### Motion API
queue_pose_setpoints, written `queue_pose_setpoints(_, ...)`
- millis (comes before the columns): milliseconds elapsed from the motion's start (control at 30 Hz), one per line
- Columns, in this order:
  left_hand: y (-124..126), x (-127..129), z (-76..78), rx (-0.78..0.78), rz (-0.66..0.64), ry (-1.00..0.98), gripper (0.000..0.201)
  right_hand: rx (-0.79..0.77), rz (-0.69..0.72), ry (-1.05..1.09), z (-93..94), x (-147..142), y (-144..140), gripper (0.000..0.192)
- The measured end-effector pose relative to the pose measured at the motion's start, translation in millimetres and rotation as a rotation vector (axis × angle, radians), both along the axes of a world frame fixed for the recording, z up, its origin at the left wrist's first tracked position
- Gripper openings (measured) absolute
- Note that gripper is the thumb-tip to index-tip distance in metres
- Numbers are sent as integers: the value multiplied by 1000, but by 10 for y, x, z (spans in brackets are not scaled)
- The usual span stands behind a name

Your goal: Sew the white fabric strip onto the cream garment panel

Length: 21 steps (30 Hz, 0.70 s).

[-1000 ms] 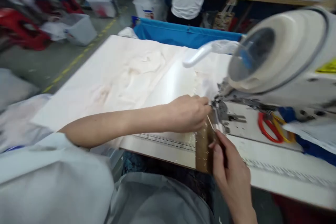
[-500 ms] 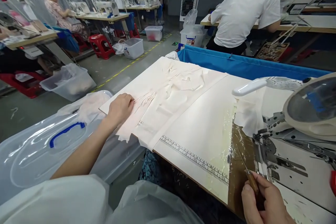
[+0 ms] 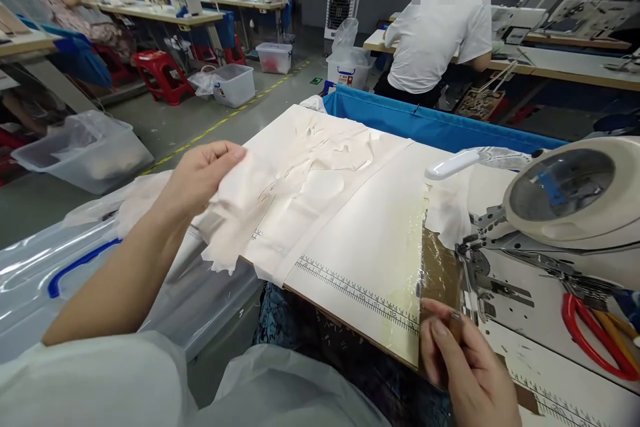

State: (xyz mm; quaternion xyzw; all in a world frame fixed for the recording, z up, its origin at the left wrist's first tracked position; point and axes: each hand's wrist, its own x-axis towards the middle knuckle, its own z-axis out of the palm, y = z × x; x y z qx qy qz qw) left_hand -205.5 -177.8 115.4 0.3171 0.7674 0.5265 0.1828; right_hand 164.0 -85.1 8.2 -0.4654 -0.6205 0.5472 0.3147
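On the counter (image 3: 365, 240) there are one sewing machine (image 3: 565, 213) and one pile of cream cloth (image 3: 310, 167); the left hand (image 3: 200, 173) pinches one piece of cloth (image 3: 240, 213) at its left edge. The right hand (image 3: 465, 367), partly cut off, rests near the counter's front edge with fingers curled, and I cannot tell if its grip holds anything.

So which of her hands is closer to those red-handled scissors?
Right. The right hand rests at the table's front edge, just left of the red-handled scissors; the left hand lifts cream fabric far across the table.
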Motion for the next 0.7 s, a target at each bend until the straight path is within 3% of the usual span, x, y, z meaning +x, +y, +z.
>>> queue_pose_setpoints(100,-132,334,-61,13,-267,104,31,-357,124,283,127,-321,27,46)
queue_pose_setpoints(200,-160,662,-190,1,-546,265,24,-608,350,407,253,-794,161,56)
queue_pose_setpoints(300,-37,985,-344,63,-829,373,24,-685,399,418,363,-1292,346,46)
queue_pose_setpoints(433,145,1351,-524,115,-1113,450,28,-544,209,462,500,-1630,522,16)
queue_pose_setpoints(500,183,1421,-536,134,-1261,440,27,-469,150,488,551,-1532,549,8)
queue_pose_setpoints(567,219,1366,-488,150,-1295,406,25,-371,148,496,574,-1246,531,8)
queue_pose_setpoints(633,297,1199,-436,140,-1151,410,24,-198,194,426,556,-830,470,16)
queue_pose_setpoints(700,432,998,-450,107,-910,504,26,-166,159,305,496,-378,369,23)
